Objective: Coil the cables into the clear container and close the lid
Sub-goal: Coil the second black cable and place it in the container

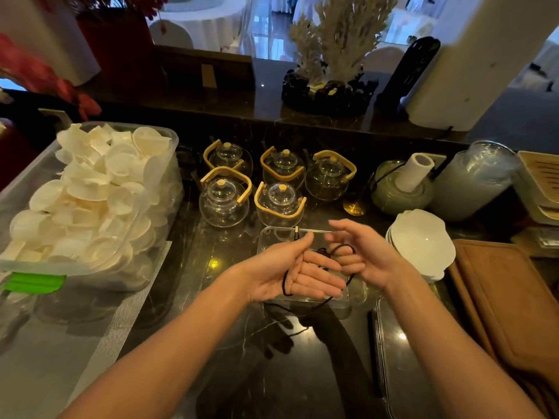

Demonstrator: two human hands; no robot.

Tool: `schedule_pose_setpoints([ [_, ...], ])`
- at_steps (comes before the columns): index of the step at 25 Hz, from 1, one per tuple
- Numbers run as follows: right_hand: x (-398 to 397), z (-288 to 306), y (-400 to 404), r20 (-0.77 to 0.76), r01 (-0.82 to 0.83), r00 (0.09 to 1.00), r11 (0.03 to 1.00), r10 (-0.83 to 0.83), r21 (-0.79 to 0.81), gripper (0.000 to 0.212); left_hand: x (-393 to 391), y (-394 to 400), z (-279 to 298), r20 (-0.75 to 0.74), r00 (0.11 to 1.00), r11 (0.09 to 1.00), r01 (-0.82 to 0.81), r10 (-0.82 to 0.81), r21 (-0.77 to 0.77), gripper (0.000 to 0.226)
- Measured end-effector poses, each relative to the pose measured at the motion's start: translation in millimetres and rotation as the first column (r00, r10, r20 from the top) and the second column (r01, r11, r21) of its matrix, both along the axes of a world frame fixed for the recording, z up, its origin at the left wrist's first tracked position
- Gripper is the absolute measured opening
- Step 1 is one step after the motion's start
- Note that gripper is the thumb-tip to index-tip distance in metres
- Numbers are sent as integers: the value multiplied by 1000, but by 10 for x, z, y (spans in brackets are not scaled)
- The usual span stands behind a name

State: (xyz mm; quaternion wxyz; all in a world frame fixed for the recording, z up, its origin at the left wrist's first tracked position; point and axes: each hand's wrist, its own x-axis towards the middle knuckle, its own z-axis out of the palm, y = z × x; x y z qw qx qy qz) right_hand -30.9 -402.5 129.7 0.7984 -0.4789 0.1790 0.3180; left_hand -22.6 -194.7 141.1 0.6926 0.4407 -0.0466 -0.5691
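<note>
**Cable winding in hand above the open container**

Your left hand (298, 272) lies palm up, fingers flat and held together, serving as a former: the thin black cable (320, 257) loops around them, one bight showing at the heel of the palm. Your right hand (360, 255) is half curled beside it, fingers bent loosely with the cable running over them to feed the next turn; a firm pinch cannot be confirmed. Both hands sit directly over the clear container (358, 293), presumably so the finished coil can drop straight in.

The cable is slender, round and limp. Its free tail hangs over the container's near edge and trails across the dark counter (230, 343) toward you. That length remains unwound, so coiling is judged partly done.

The container is a shallow rectangular box of rigid transparent plastic with rounded corners. What appears to be its lid (402, 352) lies flat to your right, off the box. The counter is polished, veined stone and reflective.
</note>
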Motion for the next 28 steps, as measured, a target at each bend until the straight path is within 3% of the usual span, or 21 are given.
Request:
schedule_pose_setpoints([
  [5,148,345,-7,53,42,998,985,-33,-167,13,25,-30,-52,65,997,998,26,-29,61,96],
  [7,145,423,40,84,83,994,982,-70,-167,3,27,-64,-89,78,996,996,-57,51,72,87],
  [9,121,477,89,151,124,984,974,-95,-192,11,37,-96,-140,80,985,986,-158,153,63,81],
  [13,-30,563,246,372,163,928,915,-15,-370,10,73,-128,-188,64,966,967,-253,250,42,83],
  [17,-389,416,543,464,204,886,887,13,-414,15,167,-203,-96,85,886,889,-458,455,11,66],
  [21,-764,179,749,370,140,929,906,19,-399,43,290,-251,67,31,844,837,-525,535,-154,60],
  [25,-825,-75,624,211,41,974,849,83,-526,61,275,-207,143,9,903,879,-417,430,-231,57],
  [28,-722,-177,419,101,25,995,956,5,-291,48,231,-147,130,35,940,924,-325,338,-202,58],
])
